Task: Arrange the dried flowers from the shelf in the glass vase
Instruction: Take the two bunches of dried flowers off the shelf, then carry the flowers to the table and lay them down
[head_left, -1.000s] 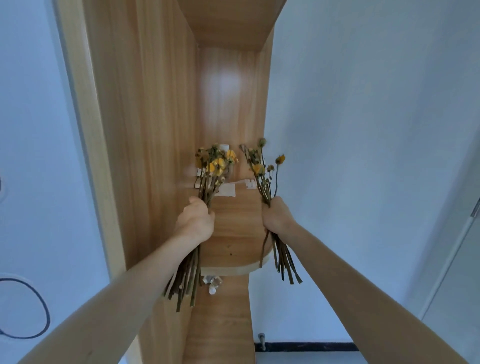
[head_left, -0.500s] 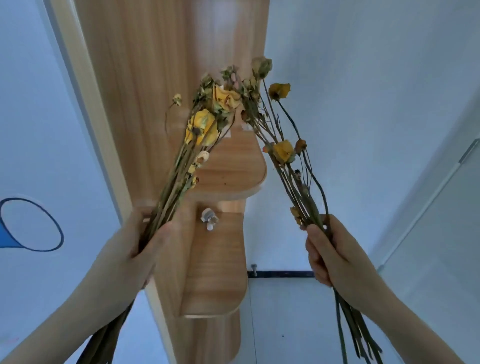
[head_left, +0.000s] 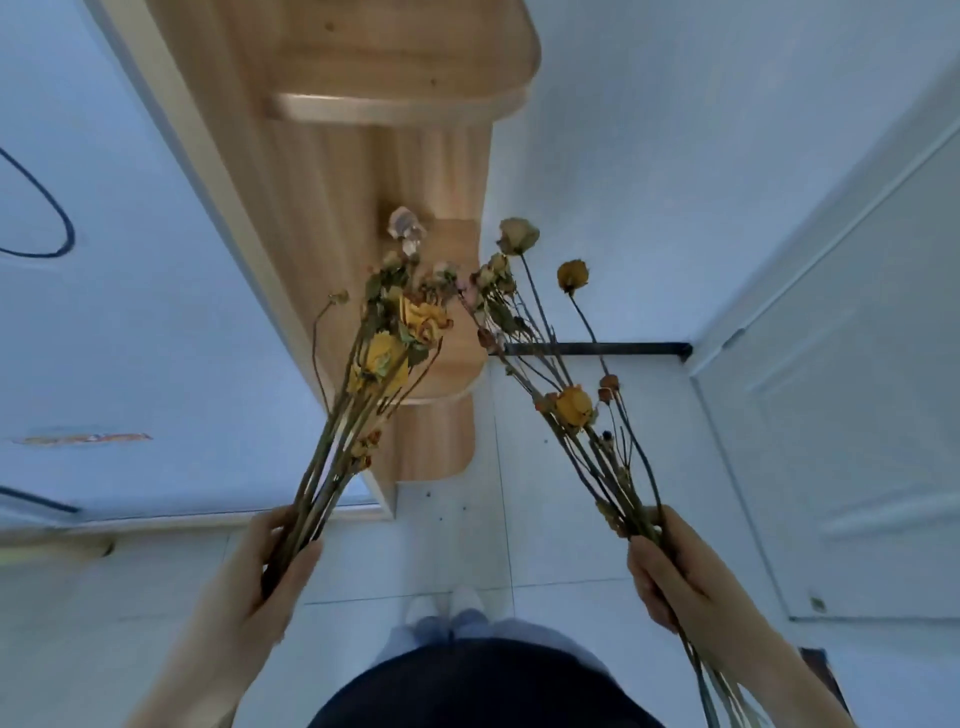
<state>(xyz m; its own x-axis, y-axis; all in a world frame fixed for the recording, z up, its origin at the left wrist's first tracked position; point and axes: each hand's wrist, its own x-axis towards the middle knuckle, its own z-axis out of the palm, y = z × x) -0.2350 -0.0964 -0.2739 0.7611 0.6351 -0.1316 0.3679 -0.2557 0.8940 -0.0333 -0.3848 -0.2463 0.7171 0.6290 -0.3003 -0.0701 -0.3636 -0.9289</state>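
Left hand (head_left: 270, 566) and right hand (head_left: 670, 577) are each clasping dried flowers (head_left: 384, 353) in curled fingers, blooms above the fingertips, now withdrawn from the shelf (head_left: 405, 109) beyond, ready for the unseen vase.

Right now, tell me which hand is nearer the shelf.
Left. The left hand, gripping the left bunch, is just below the shelf's lower end; the right hand, gripping the right bunch, is well off to the shelf's right.

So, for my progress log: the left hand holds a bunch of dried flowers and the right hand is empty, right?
No: the head view shows the right hand gripping a second bunch of dried flowers by its stems. The left hand holds the first bunch.
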